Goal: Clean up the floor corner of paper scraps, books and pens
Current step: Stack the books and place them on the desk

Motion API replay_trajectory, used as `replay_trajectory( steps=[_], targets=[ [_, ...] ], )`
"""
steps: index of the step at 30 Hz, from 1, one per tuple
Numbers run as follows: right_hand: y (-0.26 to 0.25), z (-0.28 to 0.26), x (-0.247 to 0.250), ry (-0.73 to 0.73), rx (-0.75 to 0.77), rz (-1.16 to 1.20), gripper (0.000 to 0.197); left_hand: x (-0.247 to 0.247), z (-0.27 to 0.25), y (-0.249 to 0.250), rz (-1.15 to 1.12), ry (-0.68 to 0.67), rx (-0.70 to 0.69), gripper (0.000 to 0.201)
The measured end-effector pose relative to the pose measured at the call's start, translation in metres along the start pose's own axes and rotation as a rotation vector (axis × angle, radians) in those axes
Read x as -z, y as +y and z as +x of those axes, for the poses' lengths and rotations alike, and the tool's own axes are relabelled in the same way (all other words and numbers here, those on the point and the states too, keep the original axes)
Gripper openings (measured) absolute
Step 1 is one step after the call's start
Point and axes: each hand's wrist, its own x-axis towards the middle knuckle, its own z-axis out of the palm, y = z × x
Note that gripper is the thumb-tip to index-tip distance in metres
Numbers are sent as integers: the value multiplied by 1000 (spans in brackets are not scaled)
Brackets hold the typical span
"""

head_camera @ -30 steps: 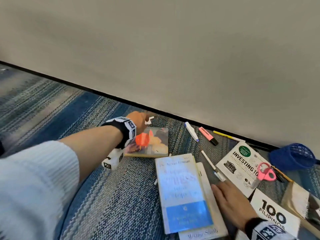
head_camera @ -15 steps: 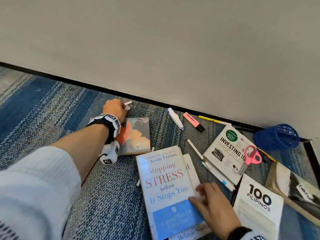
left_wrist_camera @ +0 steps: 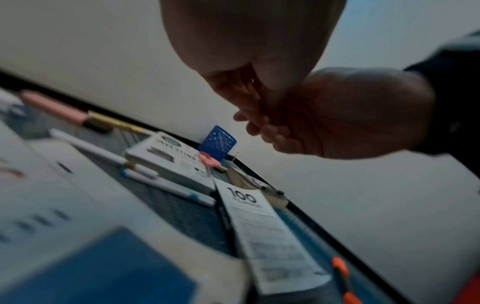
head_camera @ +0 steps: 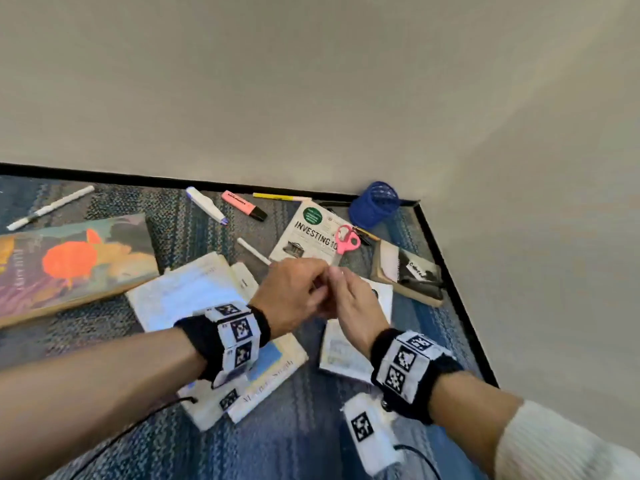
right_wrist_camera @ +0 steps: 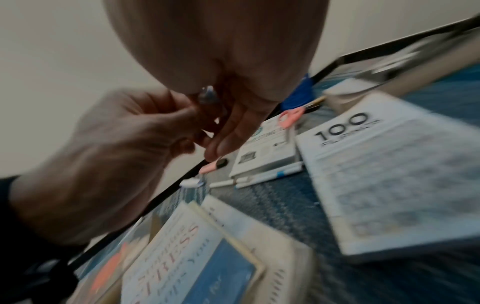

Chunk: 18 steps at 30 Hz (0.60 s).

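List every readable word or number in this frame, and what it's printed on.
"INVESTING 10", cut off by the pink scissors: white book.
"100": white book near the right hand.
"STRESS": blue-and-white book.
Highlighter print, green badge and all smaller cover text: too blurred.

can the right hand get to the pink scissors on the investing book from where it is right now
Probably yes. The pink scissors lie uncovered on the Investing book, just beyond the right hand, with nothing between them. But that hand is busy meeting the left hand over a small scrap, so it must free its fingers first.
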Motion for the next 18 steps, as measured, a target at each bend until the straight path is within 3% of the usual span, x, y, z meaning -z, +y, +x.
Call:
replay_trajectory(
  steps=[2, 3, 6, 7, 9, 11, 13, 18],
  targets=[
    [0, -25, 28, 55, -86, 4, 34, -12, 4, 10, -69, -182, 69, 24],
    [5, -36, 42, 64, -136, 27, 31, -15, 7, 7, -12, -271, 122, 43],
    [20, -65, 70, 64, -213, -25, 29, 7, 9, -38, 479, -277, 433, 100],
    [27, -73, 77, 56, -222, -56, 28, 21, 6, -54, 615, -250, 550, 113],
    [39, -92, 86, 15, -241, -118, 28, 46, -5, -78, 758, -353, 705, 126],
    [48, -109, 90, -53, -262, -217, 30, 53, -15, -95, 809, -553, 694, 123],
    [53, -121, 93, -110, -273, -318, 33, 52, -19, -96, 766, -638, 665, 116],
    [47, -126, 96, -129, -287, -336, 33, 42, -21, -75, 567, -549, 739, 75]
  ],
)
